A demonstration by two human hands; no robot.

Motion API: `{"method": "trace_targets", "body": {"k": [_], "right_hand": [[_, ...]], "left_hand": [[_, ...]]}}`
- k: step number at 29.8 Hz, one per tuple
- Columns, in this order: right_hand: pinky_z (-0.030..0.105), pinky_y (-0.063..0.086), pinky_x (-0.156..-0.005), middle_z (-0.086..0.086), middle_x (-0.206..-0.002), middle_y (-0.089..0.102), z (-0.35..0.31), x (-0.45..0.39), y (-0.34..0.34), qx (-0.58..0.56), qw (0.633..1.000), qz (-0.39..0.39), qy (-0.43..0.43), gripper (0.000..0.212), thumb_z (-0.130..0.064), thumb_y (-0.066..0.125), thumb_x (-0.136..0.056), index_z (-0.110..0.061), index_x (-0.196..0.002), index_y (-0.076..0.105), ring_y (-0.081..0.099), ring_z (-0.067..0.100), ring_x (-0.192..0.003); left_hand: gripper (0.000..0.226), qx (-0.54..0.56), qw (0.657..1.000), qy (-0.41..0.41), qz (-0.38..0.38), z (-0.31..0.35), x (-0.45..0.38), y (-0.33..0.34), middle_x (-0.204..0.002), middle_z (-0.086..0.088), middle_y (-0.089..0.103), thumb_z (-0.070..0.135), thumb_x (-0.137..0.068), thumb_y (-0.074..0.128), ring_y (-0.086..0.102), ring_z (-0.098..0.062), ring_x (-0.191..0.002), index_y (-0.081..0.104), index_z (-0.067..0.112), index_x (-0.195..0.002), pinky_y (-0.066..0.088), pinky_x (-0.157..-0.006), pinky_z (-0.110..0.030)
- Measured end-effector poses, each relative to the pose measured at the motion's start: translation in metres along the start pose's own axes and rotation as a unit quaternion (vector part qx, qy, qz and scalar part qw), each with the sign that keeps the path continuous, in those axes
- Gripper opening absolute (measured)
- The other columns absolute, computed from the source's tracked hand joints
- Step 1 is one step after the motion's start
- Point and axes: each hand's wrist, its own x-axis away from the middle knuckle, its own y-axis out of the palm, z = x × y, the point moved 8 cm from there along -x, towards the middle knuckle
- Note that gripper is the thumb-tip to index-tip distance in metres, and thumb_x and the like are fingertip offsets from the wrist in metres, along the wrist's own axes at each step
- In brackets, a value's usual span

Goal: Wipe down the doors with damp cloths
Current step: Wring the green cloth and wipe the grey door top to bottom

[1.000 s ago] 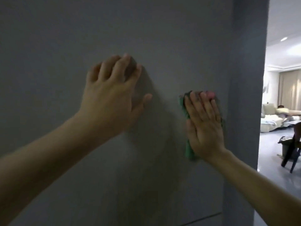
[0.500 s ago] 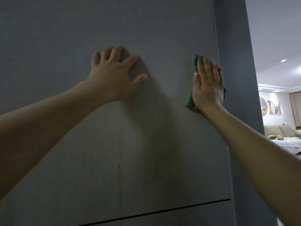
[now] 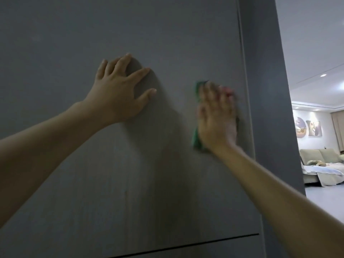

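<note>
Left arm extended up and forward from lower left, forearm bare. Left hand laid flat against door, fingers spread, thumb set apart toward right. Right arm extended from lower right, forearm bare, wrist bent back. Right hand pressed palm-down on green cloth, fingers straight and close together, pointed upward; outline blurred.

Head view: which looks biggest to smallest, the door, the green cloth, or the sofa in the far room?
1. Door
2. Sofa, though distance shrinks it
3. Green cloth, mostly hidden under the right hand
</note>
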Motion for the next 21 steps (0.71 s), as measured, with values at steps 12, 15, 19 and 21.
{"method": "trace_targets", "body": {"k": [12,15,19,21], "right_hand": [[0.042,0.004,-0.118,-0.002,-0.156,0.022,-0.048,-0.002,0.005,-0.011,0.999,0.01,-0.041,0.053,-0.035,0.021,-0.099,-0.021,-0.15,0.021,0.018,0.026,-0.144],[0.046,0.012,-0.117,-0.002,-0.152,0.031,-0.084,0.032,0.011,-0.012,0.963,-0.052,-0.265,0.051,-0.035,0.026,-0.097,-0.023,-0.146,0.027,0.023,0.025,-0.143],[0.04,0.004,-0.119,-0.002,-0.156,0.023,-0.048,-0.022,0.001,0.01,0.99,-0.031,-0.141,0.05,-0.032,0.026,-0.1,-0.024,-0.148,0.019,0.016,0.021,-0.145],[0.038,-0.002,-0.119,-0.004,-0.158,0.014,-0.043,-0.034,0.002,0.01,1.0,0.002,0.008,0.051,-0.032,0.023,-0.102,-0.024,-0.151,0.012,0.009,0.021,-0.146]], "left_hand": [[0.07,-0.026,1.0,-0.008,-0.002,-0.014,0.028,-0.004,-0.148,-0.01,0.029,0.062,-0.079,0.029,0.021,-0.032,-0.134,0.038,0.036,-0.143,0.017,-0.11,-0.049],[0.07,-0.024,0.999,0.012,-0.031,-0.021,0.03,-0.004,-0.151,-0.005,0.025,0.06,-0.079,0.027,0.016,-0.025,-0.136,0.03,0.039,-0.146,0.013,-0.112,-0.044],[0.065,0.049,0.999,0.019,-0.002,-0.037,0.032,-0.02,-0.148,-0.001,0.037,0.052,-0.082,0.034,0.027,-0.024,-0.137,0.038,0.032,-0.143,0.012,-0.113,-0.038],[0.062,0.02,0.999,0.01,0.036,-0.05,0.039,-0.027,-0.148,-0.007,0.038,0.049,-0.084,0.034,0.03,-0.031,-0.136,0.044,0.025,-0.14,0.011,-0.115,-0.043]]}}
